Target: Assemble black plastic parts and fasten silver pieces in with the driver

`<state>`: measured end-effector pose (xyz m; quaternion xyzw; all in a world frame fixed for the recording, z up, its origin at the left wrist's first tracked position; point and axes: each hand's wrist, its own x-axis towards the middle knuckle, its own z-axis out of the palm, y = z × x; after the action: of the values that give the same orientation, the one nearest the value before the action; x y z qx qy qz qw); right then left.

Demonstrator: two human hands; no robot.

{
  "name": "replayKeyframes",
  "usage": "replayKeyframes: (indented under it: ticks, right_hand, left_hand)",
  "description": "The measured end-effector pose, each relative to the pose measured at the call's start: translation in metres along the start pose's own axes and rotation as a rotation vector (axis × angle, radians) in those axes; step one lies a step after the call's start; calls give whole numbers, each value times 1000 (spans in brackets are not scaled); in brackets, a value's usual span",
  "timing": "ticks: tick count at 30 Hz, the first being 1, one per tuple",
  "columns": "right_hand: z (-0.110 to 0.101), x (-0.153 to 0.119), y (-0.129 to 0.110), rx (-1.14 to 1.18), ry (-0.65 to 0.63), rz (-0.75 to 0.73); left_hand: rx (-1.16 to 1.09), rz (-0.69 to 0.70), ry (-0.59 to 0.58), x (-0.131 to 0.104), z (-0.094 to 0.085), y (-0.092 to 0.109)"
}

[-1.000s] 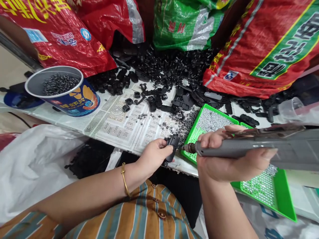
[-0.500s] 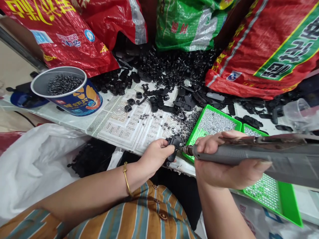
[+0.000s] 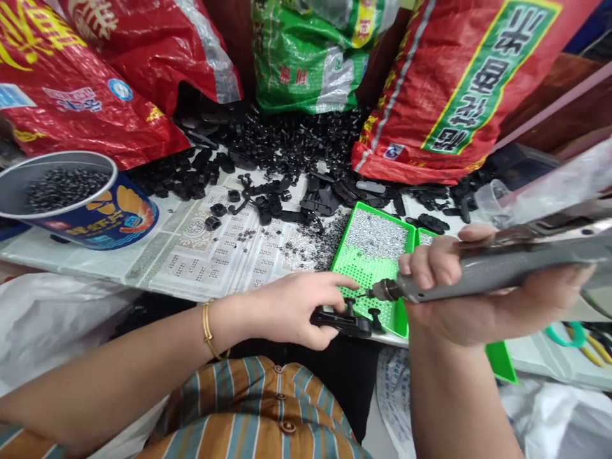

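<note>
We gripped the black plastic part (image 3: 342, 320) in our left hand (image 3: 291, 309) at the near edge of the green tray (image 3: 368, 268); our right hand (image 3: 471, 299) grasped the electric screwdriver (image 3: 482, 274), best kept square to the screw.

Black plastic part (image 3: 342, 320) in left hand (image 3: 291, 309); grey electric screwdriver (image 3: 497, 271) in right hand (image 3: 478, 299). Just behind the grip: bright green tray (image 3: 370, 271) w/ silver screws. Farther back: black parts pile (image 3: 287, 143), red sacks w/ yellow print (image 3: 86, 89), green sack (image 3: 310, 57). Shirt (image 3: 258, 414) orange/teal/white stripes. Cup (image 3: 76, 201) blue w/ orange.
</note>
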<state>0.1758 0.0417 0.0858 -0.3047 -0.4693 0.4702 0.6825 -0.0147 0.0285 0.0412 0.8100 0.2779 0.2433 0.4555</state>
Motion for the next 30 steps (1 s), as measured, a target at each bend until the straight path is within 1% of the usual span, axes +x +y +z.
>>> replayKeyframes:
  ticks: [2,4,6,7,9,10,11,12,14,16,18,20,21,22,24,25,27,29,30]
  right_hand:
    - [-1,-2,-9,3,-54,22]
    - [-4,-4,-19,-20,-64,-18]
    - [-11,-6,-28,-53,-42,-87]
    - [-15,-7,-31,-69,-8,-126]
    - [-24,-10,-31,-110,92,-186]
    - [-28,-11,-27,-133,150,-201]
    - [-32,-12,-22,-151,208,-209]
    - [-35,-14,-15,-166,259,-210]
    - [-41,-16,0,-183,326,-199]
    - [-43,-17,13,-198,373,-212]
    - [-43,-18,21,-212,400,-225]
    - [-39,-19,25,-200,394,-202]
    - [-35,-19,26,-184,383,-177]
    - [-30,-20,27,-163,371,-150]
    - [-18,-22,26,-125,331,-88]
    - [-14,-21,24,-111,293,-44]
    - [-10,-19,18,-112,155,92]
    - [-16,-15,10,-137,7,246]
    - [-22,-14,8,-141,-33,296]
  left_hand:
    - [174,105,-87,17,3,4]
    - [295,143,-135,30,7,4]
    - [308,123,-120,37,11,2]
    - [270,96,-79,38,12,1]
    - [120,-1,55,36,14,-4]
    - [11,-83,128,34,15,-6]
    - [-116,-185,176,30,15,-8]
    - [-254,-296,196,27,15,-10]
    - [-522,-490,177,20,16,-12]
    - [-723,-582,173,13,18,-12]
    - [-860,-609,241,6,21,-10]
    - [-953,-602,274,2,25,-7]
    - [-970,-582,247,1,27,-5]
    - [-956,-552,196,1,28,-3]
    - [-841,-462,70,4,29,2]
    - [-763,-414,18,6,28,3]
    - [-626,-321,-37,11,25,5]
    - [-563,-249,-35,15,20,5]
    - [-558,-230,-19,15,17,4]
